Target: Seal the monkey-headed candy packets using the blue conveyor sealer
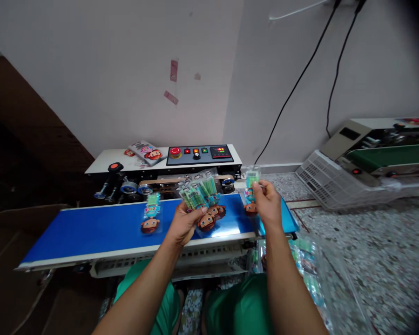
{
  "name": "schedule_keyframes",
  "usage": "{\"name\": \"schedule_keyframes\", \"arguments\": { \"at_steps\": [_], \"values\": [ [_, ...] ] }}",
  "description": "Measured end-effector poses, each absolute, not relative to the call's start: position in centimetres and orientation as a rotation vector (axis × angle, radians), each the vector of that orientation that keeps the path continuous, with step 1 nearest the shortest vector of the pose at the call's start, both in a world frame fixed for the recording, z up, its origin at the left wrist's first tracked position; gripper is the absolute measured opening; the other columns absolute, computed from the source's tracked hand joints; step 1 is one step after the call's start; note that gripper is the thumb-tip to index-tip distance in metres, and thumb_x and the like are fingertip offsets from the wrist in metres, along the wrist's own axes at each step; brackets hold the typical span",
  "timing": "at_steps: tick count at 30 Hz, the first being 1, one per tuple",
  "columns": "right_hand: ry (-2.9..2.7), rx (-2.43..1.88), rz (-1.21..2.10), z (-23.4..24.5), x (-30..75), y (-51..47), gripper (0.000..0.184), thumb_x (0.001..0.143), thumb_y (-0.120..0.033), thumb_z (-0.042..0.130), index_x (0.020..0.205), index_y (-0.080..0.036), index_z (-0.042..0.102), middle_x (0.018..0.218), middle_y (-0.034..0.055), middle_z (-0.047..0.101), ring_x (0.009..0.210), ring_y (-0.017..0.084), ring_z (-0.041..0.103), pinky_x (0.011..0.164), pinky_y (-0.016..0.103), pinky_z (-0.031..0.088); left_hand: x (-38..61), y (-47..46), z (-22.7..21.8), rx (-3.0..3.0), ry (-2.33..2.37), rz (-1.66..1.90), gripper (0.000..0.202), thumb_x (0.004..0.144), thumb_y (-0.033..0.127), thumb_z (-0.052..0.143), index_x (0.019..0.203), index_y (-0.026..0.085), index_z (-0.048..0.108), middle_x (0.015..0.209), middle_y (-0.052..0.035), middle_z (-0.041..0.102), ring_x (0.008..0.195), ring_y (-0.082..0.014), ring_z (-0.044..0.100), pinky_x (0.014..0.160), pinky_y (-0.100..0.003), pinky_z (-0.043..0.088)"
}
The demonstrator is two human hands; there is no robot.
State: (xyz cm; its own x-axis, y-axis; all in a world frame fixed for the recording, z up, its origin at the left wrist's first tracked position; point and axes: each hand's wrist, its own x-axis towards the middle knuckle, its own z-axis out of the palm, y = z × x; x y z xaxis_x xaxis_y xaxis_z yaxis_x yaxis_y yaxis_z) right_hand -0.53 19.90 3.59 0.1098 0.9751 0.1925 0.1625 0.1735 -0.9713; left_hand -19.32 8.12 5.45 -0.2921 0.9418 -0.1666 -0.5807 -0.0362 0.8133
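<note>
My left hand (184, 223) is closed around a fanned stack of clear packets (201, 200) with green sticks inside and cartoon faces at the bottom, held above the blue belt (101, 230). My right hand (266, 200) pinches a single packet (251, 186) of the same kind at the belt's right end, near the sealer's intake. Another packet (151, 213) lies flat on the belt to the left of my hands.
The sealing machine has a control panel (199, 154) with a red button, and a packet (146, 152) lies on its white top. More packets in a clear bag (305, 265) sit on the speckled floor by my right knee. A second machine (373, 158) stands at the right.
</note>
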Motion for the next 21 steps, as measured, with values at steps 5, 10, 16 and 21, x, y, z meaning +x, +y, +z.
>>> {"name": "schedule_keyframes", "arguments": {
  "at_steps": [5, 10, 16, 21],
  "values": [
    [-1.722, -1.698, 0.515, 1.1, 0.8, 21.5, 0.037, 0.083, -0.048, 0.047, 0.095, -0.016, 0.061, 0.066, 0.0047, 0.063, 0.060, 0.019, 0.056, 0.057, 0.027, 0.035, -19.4, 8.0, 5.7, 0.499, 0.964, 1.618, 0.038, 0.055, 0.014, 0.080, 0.090, 0.018, 0.065, 0.081, -0.0023, 0.074, 0.076, -0.0216, 0.069, 0.077, -0.037, 0.053],
    [-1.915, -1.787, 0.473, 1.2, -1.3, 21.6, 0.036, 0.087, -0.044, 0.043, 0.099, -0.016, 0.061, 0.073, 0.0082, 0.066, 0.072, 0.021, 0.060, 0.061, 0.028, 0.036, -19.2, 7.9, 5.8, 0.519, 0.954, 1.584, 0.040, 0.057, 0.015, 0.079, 0.094, 0.017, 0.064, 0.086, -0.0047, 0.074, 0.081, -0.0234, 0.069, 0.080, -0.039, 0.053],
    [-1.807, -1.224, 0.887, 4.1, -4.0, 18.3, 0.044, 0.087, -0.050, 0.042, 0.110, -0.019, 0.061, 0.102, 0.0085, 0.067, 0.091, 0.019, 0.060, 0.077, 0.030, 0.044, -19.1, 8.1, 5.6, 0.518, 0.982, 1.585, 0.038, 0.057, 0.013, 0.079, 0.092, 0.016, 0.064, 0.085, -0.0045, 0.073, 0.077, -0.0200, 0.068, 0.079, -0.035, 0.053],
    [-1.439, -0.754, 1.301, 5.3, -6.2, 16.0, 0.029, 0.080, -0.045, 0.058, 0.093, -0.021, 0.068, 0.092, 0.0017, 0.070, 0.088, 0.017, 0.061, 0.080, 0.029, 0.047, -18.6, 8.1, 5.4, 0.550, 0.972, 1.547, 0.042, 0.057, 0.016, 0.079, 0.096, 0.014, 0.064, 0.091, -0.0080, 0.073, 0.081, -0.0218, 0.068, 0.079, -0.036, 0.052]
  ]
}}
